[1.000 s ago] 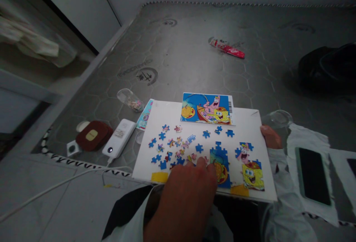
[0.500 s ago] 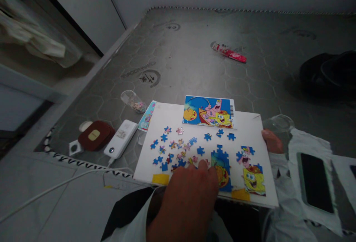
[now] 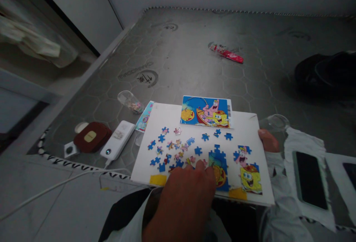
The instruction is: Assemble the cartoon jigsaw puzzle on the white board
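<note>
My left hand (image 3: 185, 197) is over the lower middle of a white board (image 3: 167, 114), its fingers bent down and drawn together among loose puzzle pieces; what lies under the fingertips is hidden. Just right of it is a joined blue block with a burger picture (image 3: 219, 167). My right hand (image 3: 268, 140) grips the board's right edge, thumb on top. Near that edge lies a joined yellow and pink character section (image 3: 250, 177). Loose blue pieces (image 3: 198, 150) and pink pieces (image 3: 177, 131) are scattered on the board. A picture card (image 3: 205, 112) lies at the board's top edge.
Left of the board are a clear cup with pieces (image 3: 130, 102), a white power bank (image 3: 118, 140) with a cable and a brown case (image 3: 92, 137). At right are a clear cup (image 3: 275, 122) and a phone (image 3: 310, 180). A red packet (image 3: 226, 53) lies farther back.
The whole view has shifted slightly, so everything appears a little farther left. Both hands keep nearly the same places relative to the board.
</note>
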A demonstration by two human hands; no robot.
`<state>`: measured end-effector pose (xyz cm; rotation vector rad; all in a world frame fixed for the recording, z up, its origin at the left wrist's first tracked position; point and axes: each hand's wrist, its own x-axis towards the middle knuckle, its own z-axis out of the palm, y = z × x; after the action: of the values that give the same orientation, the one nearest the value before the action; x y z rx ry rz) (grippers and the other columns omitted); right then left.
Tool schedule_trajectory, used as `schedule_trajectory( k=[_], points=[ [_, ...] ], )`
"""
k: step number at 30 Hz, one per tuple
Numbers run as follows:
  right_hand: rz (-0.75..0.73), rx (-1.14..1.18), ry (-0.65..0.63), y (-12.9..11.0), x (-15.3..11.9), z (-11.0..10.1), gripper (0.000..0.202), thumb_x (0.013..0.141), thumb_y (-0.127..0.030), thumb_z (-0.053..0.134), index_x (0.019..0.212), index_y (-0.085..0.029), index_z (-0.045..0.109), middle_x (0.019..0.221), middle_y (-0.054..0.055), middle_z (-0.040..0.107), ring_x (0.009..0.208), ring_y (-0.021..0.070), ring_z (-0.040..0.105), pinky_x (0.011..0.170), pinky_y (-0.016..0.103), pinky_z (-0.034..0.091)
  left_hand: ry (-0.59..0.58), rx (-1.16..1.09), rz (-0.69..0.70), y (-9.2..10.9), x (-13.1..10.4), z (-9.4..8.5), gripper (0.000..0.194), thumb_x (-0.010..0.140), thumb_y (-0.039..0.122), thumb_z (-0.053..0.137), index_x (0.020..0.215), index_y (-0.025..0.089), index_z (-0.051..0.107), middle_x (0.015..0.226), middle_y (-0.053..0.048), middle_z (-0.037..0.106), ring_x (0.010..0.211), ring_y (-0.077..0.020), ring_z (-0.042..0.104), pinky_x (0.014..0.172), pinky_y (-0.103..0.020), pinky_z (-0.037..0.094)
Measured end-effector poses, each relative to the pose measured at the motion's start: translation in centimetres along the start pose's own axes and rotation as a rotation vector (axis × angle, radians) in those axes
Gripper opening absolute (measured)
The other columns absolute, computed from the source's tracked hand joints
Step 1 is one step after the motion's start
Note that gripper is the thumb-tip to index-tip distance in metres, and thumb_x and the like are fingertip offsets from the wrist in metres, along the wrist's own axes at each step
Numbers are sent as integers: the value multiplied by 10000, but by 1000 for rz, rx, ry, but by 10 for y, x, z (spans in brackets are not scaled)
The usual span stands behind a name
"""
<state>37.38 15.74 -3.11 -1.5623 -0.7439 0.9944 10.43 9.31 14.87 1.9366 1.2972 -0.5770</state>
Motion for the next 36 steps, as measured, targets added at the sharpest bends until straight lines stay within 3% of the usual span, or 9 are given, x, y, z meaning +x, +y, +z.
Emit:
schedule_trajectory(
  k=[5,12,20,25,36],
  points=[
    [-10,1,-31,2,2,-1,446,642,-551,801,604,-223,502,502,-75,405,475,84,329,448,252,223,35,35,5,-1,4,7,433,982,63,377,1321,186,616,1345,-162,674,1063,-288,734,839,-472,630],
    [-21,21,-64,3,-1,1,473,674,-571,790,595,-228,474,494,-76,404,466,82,323,447,256,203,129,101,21,-3,4,13,362,949,88,514,1267,185,658,1215,-167,713,983,-231,749,751,-294,608],
    [-11,24,-80,7,3,-1,525,626,-633,812,575,-237,470,463,-78,414,436,89,324,414,269,207,161,55,43,-6,3,17,311,938,131,557,1197,237,692,1202,-123,727,941,-252,754,713,-313,604],
    [11,25,-74,9,1,-3,494,676,-611,784,594,-236,471,482,-82,450,452,91,357,424,253,257,176,57,33,-6,2,19,368,926,103,551,1250,226,676,1225,-150,715,929,-263,752,698,-322,594],
    [12,36,-74,9,4,-3,490,646,-603,802,603,-234,482,487,-75,459,454,89,367,421,243,273,157,38,53,-6,1,19,315,933,94,506,1134,217,716,1056,-108,756,866,-240,751,671,-313,578]
  ],
)
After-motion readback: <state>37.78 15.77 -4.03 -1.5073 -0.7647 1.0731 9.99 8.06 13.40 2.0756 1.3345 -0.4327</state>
